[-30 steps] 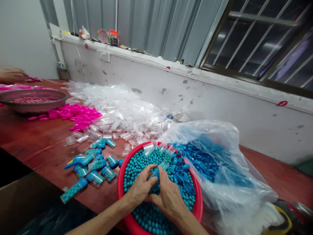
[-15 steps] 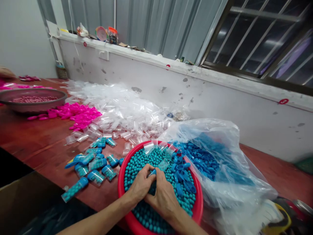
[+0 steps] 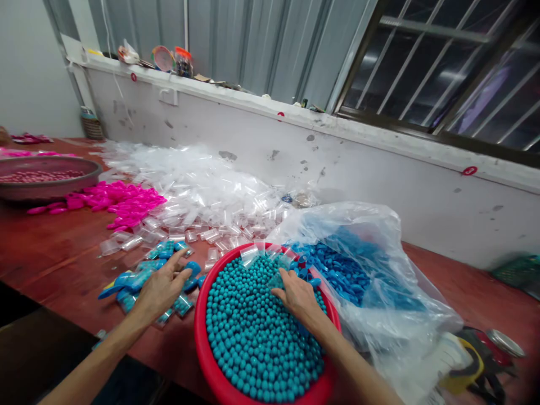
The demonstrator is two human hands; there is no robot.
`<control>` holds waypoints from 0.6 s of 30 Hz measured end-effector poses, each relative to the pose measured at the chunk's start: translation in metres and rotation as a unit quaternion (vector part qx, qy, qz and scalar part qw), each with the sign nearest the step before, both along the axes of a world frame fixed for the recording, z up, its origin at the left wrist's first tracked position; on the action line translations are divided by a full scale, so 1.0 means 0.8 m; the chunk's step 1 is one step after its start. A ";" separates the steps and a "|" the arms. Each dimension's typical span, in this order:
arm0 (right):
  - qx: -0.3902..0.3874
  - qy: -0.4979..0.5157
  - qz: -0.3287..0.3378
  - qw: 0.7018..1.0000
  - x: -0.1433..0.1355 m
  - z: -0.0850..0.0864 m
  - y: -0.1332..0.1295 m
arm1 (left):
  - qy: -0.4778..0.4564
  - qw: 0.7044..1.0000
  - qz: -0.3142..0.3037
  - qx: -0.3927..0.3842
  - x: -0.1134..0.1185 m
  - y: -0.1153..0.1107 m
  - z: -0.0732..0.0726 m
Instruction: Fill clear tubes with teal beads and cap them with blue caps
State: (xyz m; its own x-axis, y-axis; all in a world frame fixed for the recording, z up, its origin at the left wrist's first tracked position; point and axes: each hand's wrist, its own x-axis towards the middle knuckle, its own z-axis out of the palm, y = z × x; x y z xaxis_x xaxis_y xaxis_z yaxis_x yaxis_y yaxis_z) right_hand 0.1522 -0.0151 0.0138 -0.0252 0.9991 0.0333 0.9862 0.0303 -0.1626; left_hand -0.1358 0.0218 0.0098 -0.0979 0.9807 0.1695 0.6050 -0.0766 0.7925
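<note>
My left hand (image 3: 162, 287) is over the filled clear tubes with blue caps (image 3: 183, 305) on the table, left of the tub. Its thumb and forefinger are stretched apart, and a blue cap (image 3: 193, 269) lies by the fingertips. Inside the red tub (image 3: 205, 360), turquoise beads (image 3: 257, 326) fill most of the space. Over these beads my right hand (image 3: 298, 295) pinches a clear plastic tube (image 3: 276, 281) between thumb and fingers. Blue spoon-shaped caps (image 3: 313, 281) lie beside that hand, partly hidden by it. More clear tubes (image 3: 250, 256) rest at the tub's far rim.
A heap of clear tubes (image 3: 202, 185) lies along the wall. Right of the tub is a plastic bag (image 3: 379, 236) of blue caps (image 3: 337, 270). Pink pieces (image 3: 126, 202) and a bowl (image 3: 50, 191) of pink beads are at left. A yellow-and-black object (image 3: 470, 365) sits front right.
My hands were together over the tub around a blue-capped piece. Now the left has moved left to the filled tubes, and the right has moved to a clear tube. The view has shifted slightly.
</note>
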 end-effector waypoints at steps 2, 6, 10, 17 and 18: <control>-0.020 -0.008 0.011 1.000 -0.007 -0.005 0.007 | 0.096 0.994 0.038 0.021 -0.007 -0.001 -0.001; -0.011 0.094 0.030 0.995 -0.002 -0.018 0.015 | 0.089 0.993 -0.021 0.078 0.029 -0.023 0.005; -0.003 0.263 0.041 0.964 0.014 -0.028 0.020 | 0.014 0.980 -0.196 0.001 0.098 -0.039 0.004; -0.016 0.398 0.062 0.915 -0.001 -0.024 0.001 | 0.021 0.953 -0.293 -0.069 0.166 -0.025 -0.011; -0.028 0.422 0.064 0.904 -0.003 -0.021 -0.005 | 0.030 0.951 -0.300 -0.073 0.165 -0.025 -0.012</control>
State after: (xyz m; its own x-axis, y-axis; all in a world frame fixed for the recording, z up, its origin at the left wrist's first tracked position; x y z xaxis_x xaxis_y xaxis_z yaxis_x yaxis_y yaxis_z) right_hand 0.1496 -0.0191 -0.0031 -0.1298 0.9906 0.0441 0.4998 0.1038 -0.8599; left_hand -0.0035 0.0021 0.0002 0.4922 0.8704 0.0141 0.5323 -0.3137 0.7863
